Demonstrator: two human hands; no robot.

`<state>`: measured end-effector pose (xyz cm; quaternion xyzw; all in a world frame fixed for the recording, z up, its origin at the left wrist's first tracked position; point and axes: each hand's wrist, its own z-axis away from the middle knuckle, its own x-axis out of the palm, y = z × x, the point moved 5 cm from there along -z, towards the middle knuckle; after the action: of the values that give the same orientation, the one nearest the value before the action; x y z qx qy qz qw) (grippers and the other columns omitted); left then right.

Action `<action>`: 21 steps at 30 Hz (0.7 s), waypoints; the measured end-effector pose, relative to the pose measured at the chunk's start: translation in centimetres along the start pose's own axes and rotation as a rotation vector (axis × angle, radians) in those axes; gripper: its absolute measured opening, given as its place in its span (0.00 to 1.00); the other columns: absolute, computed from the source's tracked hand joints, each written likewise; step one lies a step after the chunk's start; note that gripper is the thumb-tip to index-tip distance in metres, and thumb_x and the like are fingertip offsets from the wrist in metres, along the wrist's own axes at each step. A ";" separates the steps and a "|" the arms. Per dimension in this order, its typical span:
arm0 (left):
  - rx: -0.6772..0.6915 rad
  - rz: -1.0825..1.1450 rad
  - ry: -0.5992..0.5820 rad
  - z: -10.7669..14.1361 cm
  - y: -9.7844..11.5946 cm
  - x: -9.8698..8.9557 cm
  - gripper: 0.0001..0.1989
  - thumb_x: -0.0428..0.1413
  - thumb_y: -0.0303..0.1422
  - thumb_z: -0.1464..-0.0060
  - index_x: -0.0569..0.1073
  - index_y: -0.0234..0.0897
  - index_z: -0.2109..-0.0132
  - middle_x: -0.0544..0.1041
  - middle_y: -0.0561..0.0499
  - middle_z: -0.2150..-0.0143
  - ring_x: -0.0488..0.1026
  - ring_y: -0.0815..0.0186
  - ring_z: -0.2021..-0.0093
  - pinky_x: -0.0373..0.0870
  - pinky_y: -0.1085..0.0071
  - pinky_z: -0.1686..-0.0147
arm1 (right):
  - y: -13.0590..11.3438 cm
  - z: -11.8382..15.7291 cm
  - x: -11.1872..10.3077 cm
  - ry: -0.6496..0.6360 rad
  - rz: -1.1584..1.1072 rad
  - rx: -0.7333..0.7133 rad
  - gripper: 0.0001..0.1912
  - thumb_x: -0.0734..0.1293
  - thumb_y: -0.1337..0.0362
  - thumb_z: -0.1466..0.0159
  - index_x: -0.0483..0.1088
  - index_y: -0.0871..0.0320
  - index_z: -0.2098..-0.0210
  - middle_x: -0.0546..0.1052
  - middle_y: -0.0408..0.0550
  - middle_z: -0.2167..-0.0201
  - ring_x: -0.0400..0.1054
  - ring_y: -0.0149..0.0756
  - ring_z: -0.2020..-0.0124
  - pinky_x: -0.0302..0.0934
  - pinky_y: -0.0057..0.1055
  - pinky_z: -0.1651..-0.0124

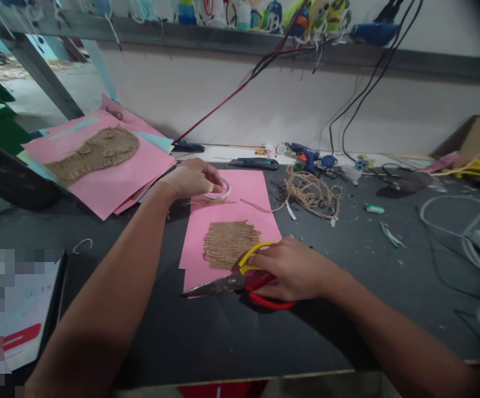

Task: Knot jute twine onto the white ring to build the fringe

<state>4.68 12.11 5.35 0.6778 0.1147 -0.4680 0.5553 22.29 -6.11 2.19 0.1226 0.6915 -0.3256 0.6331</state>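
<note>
My right hand [295,268] is closed around the handles of a pair of scissors [217,286], one loop yellow and one red. The blades point left over the lower edge of the pink paper [196,237]. On that paper lies a patch of brown twine rows [229,243]. At the paper's upper part my left hand [192,177] has its fingers closed on the edge of a roll of tape [223,190]. Short cut pieces of twine [212,202] lie just below the roll. A loose tangle of twine [312,190] sits to the right, one strand reaching onto the paper.
Pink sheets with a twine-covered shape [103,149] are stacked at the left. Along the back lie a utility knife [258,163] and a blue glue gun [304,155]. A white cable [463,232] loops at the right. Cords hang from the shelf [240,41].
</note>
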 end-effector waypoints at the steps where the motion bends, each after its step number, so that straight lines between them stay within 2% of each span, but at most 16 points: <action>1: -0.001 -0.011 0.002 0.0 0.1 0.0 0.11 0.64 0.37 0.57 0.84 0.39 0.65 0.82 0.49 0.66 0.73 0.66 0.66 0.67 0.71 0.65 | -0.2 0.0 0.1 -0.026 0.032 0.010 0.17 0.71 0.55 0.39 0.75 0.59 0.54 0.81 0.50 0.61 0.73 0.40 0.64 0.56 0.32 0.65; 7: -0.016 -0.027 0.049 0.0 0.4 0.1 0.13 0.64 0.37 0.57 0.84 0.39 0.62 0.82 0.48 0.66 0.73 0.65 0.66 0.66 0.71 0.67 | -1.4 -0.3 0.4 -0.149 0.131 0.017 0.17 0.69 0.51 0.34 0.74 0.60 0.59 0.81 0.50 0.64 0.74 0.40 0.67 0.55 0.34 0.69; 13: -0.023 0.061 0.001 -0.4 0.0 0.8 0.11 0.64 0.35 0.57 0.83 0.38 0.64 0.83 0.48 0.65 0.74 0.66 0.66 0.68 0.71 0.66 | -1.8 -0.3 0.6 -0.206 0.113 0.017 0.20 0.71 0.49 0.36 0.74 0.60 0.55 0.81 0.51 0.61 0.75 0.42 0.66 0.56 0.35 0.69; 17: -0.022 0.104 -0.006 -0.4 -0.1 1.0 0.12 0.65 0.32 0.59 0.83 0.36 0.64 0.83 0.47 0.63 0.75 0.65 0.64 0.69 0.71 0.63 | -1.6 -0.3 0.4 -0.203 0.093 0.013 0.23 0.74 0.49 0.40 0.74 0.59 0.53 0.81 0.51 0.60 0.75 0.43 0.63 0.58 0.35 0.67; 21: -0.037 0.123 -0.009 -0.4 -0.2 1.2 0.13 0.65 0.31 0.61 0.83 0.35 0.63 0.83 0.46 0.63 0.76 0.63 0.62 0.70 0.69 0.61 | -1.3 -0.1 0.0 -0.134 0.013 -0.047 0.23 0.73 0.49 0.38 0.75 0.58 0.52 0.80 0.51 0.57 0.74 0.43 0.57 0.60 0.34 0.63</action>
<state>5.42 12.13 4.23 0.6709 0.0790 -0.4340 0.5960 21.44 -7.04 2.61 0.0901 0.6542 -0.3127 0.6827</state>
